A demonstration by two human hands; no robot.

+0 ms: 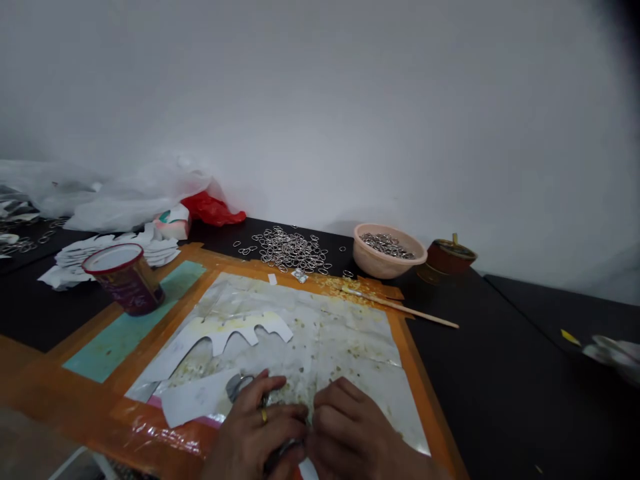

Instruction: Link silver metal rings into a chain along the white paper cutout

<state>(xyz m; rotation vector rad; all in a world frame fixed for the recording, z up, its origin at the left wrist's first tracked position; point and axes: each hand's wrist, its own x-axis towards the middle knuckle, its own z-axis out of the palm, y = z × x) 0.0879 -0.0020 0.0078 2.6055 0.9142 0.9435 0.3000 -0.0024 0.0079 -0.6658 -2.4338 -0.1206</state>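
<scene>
orange-taped worktop [85,400] | l hand [253,427], r hand [353,427] curled close, shiny metal tool [285,450] btwn, grip unclear | paper cutout [220,337] just above | metal rings [290,248] top ctr

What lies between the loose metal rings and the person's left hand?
In the head view, a scalloped white paper cutout lying on a stained, creased sheet.
</scene>
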